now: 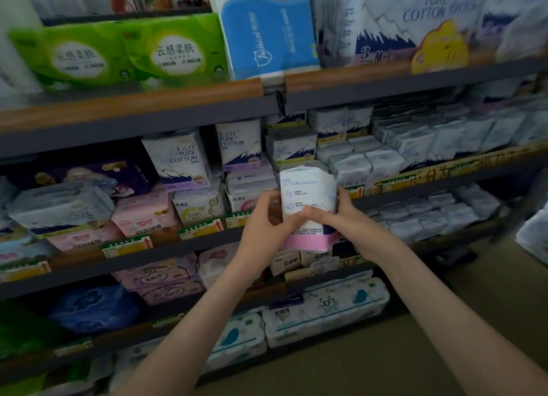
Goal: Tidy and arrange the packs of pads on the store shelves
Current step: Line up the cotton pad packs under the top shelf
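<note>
Store shelves (133, 111), several tiers, dark metal with wood-toned front edges; yellow-green price labels (204, 226) along the front edge of the second tier.

Top tier, from its right end: large white pack (430, 19) printed "PURE COTTON" with a mountain graphic; blue-and-white pack (267, 30) standing upright at the middle; two green packs (175, 51) with Chinese characters towards the left end.

Second tier: white "PURE COTTON" packs (181, 158) standing in a row at the middle; below and in front of them "ABC" packs (198, 204); pink packs (145, 214) to their left; small white packs stacked towards the right end, print too blurred to read.

Lower tier, near its front edge: white roll pack (326, 309) marked "Soft".

Pad pack (307, 194): white, soft-sided, pink band along the bottom, small blue print partly reading "COTTON"; held upright, off the shelf, just in front of the second tier's front edge at the middle.

Left hand (262, 219): fingers curled round the pack's left side; right hand (345, 217): fingers behind the right side, thumb across the front; both grip it.
</note>
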Motion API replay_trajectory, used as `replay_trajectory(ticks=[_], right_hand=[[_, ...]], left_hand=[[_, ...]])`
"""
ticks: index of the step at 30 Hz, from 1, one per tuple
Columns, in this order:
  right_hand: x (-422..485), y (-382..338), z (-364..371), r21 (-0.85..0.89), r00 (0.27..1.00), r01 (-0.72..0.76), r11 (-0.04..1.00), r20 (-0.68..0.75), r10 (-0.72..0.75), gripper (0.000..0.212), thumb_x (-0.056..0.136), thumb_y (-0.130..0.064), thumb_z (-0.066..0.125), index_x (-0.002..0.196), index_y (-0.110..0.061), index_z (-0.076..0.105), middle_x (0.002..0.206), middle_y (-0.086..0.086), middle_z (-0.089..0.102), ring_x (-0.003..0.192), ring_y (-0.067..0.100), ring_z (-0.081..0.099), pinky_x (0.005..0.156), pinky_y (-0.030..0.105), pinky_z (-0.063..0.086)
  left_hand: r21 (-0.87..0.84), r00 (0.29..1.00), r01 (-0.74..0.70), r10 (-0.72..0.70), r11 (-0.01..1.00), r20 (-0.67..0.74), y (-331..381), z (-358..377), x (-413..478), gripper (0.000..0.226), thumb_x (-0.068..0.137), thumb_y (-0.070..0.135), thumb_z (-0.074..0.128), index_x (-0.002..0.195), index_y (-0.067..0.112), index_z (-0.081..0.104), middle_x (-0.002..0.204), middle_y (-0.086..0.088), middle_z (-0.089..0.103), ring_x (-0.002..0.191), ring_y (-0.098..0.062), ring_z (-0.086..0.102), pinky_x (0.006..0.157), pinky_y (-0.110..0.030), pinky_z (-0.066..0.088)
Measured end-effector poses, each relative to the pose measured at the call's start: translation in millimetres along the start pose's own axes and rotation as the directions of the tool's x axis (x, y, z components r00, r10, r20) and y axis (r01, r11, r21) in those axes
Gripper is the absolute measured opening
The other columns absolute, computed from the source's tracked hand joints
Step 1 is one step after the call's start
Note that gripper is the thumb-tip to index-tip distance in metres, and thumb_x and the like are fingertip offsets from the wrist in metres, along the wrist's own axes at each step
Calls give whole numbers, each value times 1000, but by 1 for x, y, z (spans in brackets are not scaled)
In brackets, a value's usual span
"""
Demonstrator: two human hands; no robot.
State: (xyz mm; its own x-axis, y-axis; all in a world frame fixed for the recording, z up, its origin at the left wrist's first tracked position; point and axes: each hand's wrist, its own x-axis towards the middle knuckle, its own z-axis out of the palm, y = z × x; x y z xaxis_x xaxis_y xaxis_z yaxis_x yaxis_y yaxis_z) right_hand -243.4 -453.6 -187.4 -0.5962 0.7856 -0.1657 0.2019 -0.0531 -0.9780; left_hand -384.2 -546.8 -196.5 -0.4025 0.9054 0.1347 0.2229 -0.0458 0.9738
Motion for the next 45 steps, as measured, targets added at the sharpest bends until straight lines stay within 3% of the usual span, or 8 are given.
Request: replay_trajectory(ticks=[7,12,18,26,29,33,42,45], right_hand=[[-7,19,-56,312,983,-34,949,-163,88,72,76,-29,72,136,-22,32,111,-2,64,85,11,68,58,24,53],[-9,37,-120,403,950,41,914,-300,90,76,74,-18,73,136,-20,30,119,4,59,98,21,64,74,37,54],[-15,64,-246,474,927,108,874,-365,84,68,78,-1,69,132,-17,32,118,9,59,97,25,64,67,36,53],[-15,81,-436,275,846,210,938,-532,-34,113,52,-23,84,137,-45,13,130,-2,42,110,22,54,87,53,51],[-1,74,-479,229,805,303,925,-581,-120,102,69,-10,79,139,-41,12,118,-14,44,103,9,54,80,41,53],[31,67,-517,78,744,385,920,-616,-259,92,70,-9,79,136,-32,19,131,-1,41,106,6,52,73,24,52],[110,54,-545,-182,478,565,805,-723,-499,101,63,-17,85,136,-18,15,139,2,29,124,9,42,88,16,47],[135,58,-546,-221,470,580,784,-695,-544,103,62,-15,86,134,-20,13,140,5,25,128,12,39,93,27,49]], left_hand=[[45,987,-50,42,998,154,5,45,13,22,92,23,60,111,34,56,105,6,64,94,-12,63,83,-33,55],[183,980,-114,80,977,180,11,107,33,23,95,25,56,116,31,51,107,10,60,92,-4,58,73,-15,50],[345,965,-243,190,907,181,13,217,62,28,93,25,57,122,25,54,110,8,57,91,3,55,73,-5,42],[451,949,-311,246,837,198,36,392,123,31,95,28,53,126,22,52,121,4,52,101,-6,52,87,-22,45],[536,922,-386,315,751,223,43,426,142,35,96,28,51,130,19,49,123,2,49,108,-13,50,90,-22,41],[567,865,-489,450,662,221,50,462,182,37,94,24,54,130,16,50,123,0,51,113,-15,49,94,-26,42],[499,731,-650,651,573,204,60,537,254,57,87,40,51,136,14,37,126,-6,49,114,-17,50,93,-25,44],[563,722,-619,678,548,135,56,548,273,52,85,34,48,132,16,35,124,-13,49,112,-27,53,93,-33,48]])
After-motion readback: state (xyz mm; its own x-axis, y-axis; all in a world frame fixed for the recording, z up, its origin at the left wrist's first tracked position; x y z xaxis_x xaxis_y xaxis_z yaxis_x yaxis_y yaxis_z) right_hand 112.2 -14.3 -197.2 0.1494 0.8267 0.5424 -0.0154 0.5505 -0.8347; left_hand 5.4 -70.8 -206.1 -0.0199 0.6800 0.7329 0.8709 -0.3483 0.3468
